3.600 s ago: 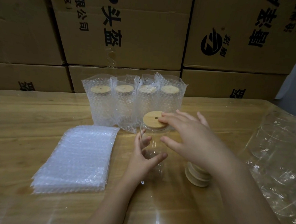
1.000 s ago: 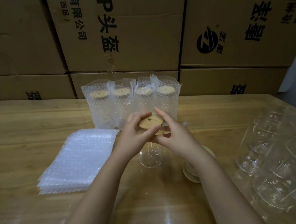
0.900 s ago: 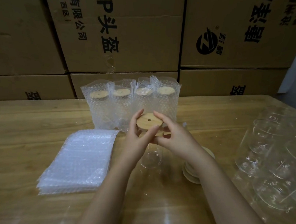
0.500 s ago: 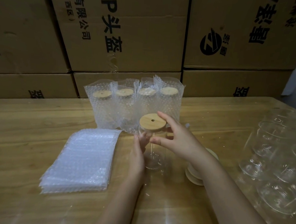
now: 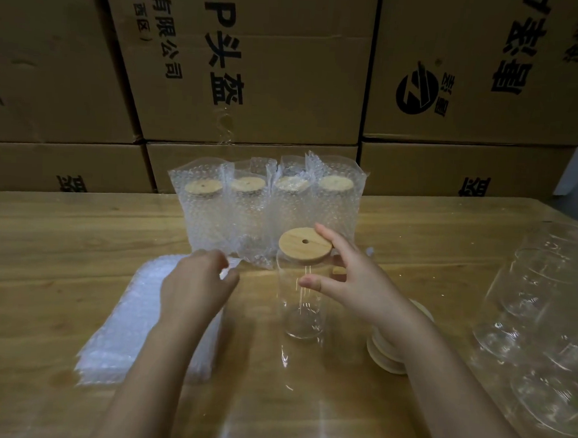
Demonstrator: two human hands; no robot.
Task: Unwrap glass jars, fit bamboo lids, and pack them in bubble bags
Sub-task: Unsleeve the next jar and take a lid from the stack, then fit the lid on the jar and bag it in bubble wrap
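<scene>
- Along the far side, stacked boxes (image 5: 289, 83) wall off the table (image 5: 60, 232).
- At the right, wrapped jars (image 5: 545, 319) lie in clear film, not yet unwrapped.
- Near left, a flat stack of bags (image 5: 132, 317) lies on the table.
- Far centre, four packed jars (image 5: 264, 210) stand in a row, touching, each lidded inside its bag.
- At the centre, the jar (image 5: 304, 304) stands upright on the table, just near of that row, with the lid (image 5: 304, 246) seated on its mouth.
- My right hand (image 5: 361, 284) curls round the jar's upper part, thumb on the near glass, forefinger at the lid's far rim.
- My left hand (image 5: 195, 287) is over the stack's far right corner, fingers bent down onto the top bag. I cannot tell if it has pinched it.
- Spare lids (image 5: 385, 356) sit near right, partly hidden by my right wrist.
- Risks, as I judge them:
  - The thin bags may cling, so two lift together.
  - One-handed, the smooth glass could slip or tip into the packed row.
  - A lid not fully seated could pop off as the jar slides into a bag.
</scene>
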